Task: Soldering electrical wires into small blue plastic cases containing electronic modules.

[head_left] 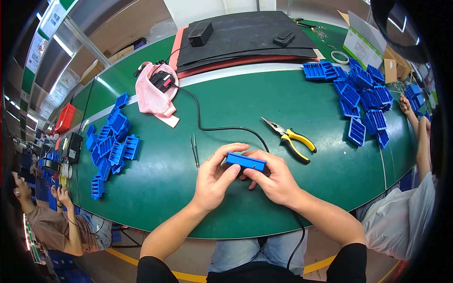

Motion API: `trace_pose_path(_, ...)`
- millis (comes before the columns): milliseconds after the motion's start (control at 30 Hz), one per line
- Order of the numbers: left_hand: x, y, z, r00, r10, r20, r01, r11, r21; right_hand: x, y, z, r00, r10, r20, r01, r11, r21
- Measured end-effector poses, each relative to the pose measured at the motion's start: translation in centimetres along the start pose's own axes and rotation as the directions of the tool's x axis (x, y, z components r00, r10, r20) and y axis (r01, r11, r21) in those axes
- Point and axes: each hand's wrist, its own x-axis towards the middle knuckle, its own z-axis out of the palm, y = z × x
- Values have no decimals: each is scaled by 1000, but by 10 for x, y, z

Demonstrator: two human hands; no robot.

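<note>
Between my two hands, above the near part of the green table, I hold a blue plastic slotted case (pixel 246 161) with its long side turned toward me. My left hand (pixel 214 177) closes on its left end, the thumb pressed to the near lower edge. On the right end, my right hand (pixel 273 178) grips in the same way, fingers behind and thumb in front. Long-nose pliers (pixel 293 139) with yellow and black handles lie beyond my right hand, jaws parted. Metal tweezers (pixel 195 152) lie just beyond my left hand.
Blue slotted cases form one pile (pixel 112 139) at left and a larger pile (pixel 363 92) at right. A black cable (pixel 200 123) crosses the green table (pixel 226 104) from a pink mesh cloth (pixel 153 92). Black sheets (pixel 245 37) lie at the back. Co-workers sit on both sides.
</note>
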Motion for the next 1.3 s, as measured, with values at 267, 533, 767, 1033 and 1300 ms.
trace_pose_path(267,3,-25,-6,984,178,5,-176,978,-112,-2,1,4,998,-48,-28,45,994,-97)
trace_pose_path(533,3,-26,-4,981,195,8,-193,974,-120,-4,1,3,998,-52,-30,49,994,-99)
trace_pose_path(767,1,-26,1,970,229,-79,-236,968,-90,-2,4,4,960,-280,-5,266,914,-307)
trace_pose_path(1033,-1,-28,5,936,323,-139,-342,929,-146,-4,-4,11,946,-325,5,294,848,-440)
trace_pose_path(1300,-2,-24,5,977,212,-19,-213,977,-22,-3,4,2,976,-217,-25,197,925,-325)
